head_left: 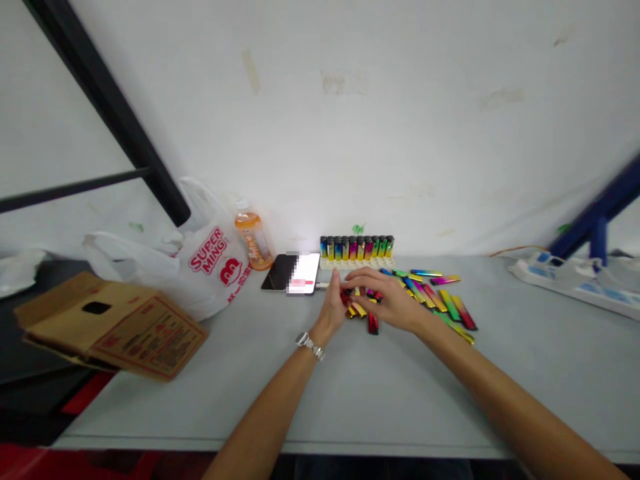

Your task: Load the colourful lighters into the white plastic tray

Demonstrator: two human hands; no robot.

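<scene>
Lighters [451, 307] in bright metallic colours are seen, in the head view, scattered on the grey counter [385, 400], under and to the right of the hands. A further row is stood upright in a pale slotted holder [360, 264] by the wall. The left hand [332, 303], with a silver watch [310, 345] worn at its wrist, is held beside the right hand [387, 298] above some loose pieces. The right fingers are curved downward and slightly parted; the left fingers are partly hidden, and whether anything is pinched by either hand cannot be told. A tablet [277, 273], a bottle [254, 239], a plastic bag [213, 267] and a cardboard box [150, 337] are noted to the left.
</scene>
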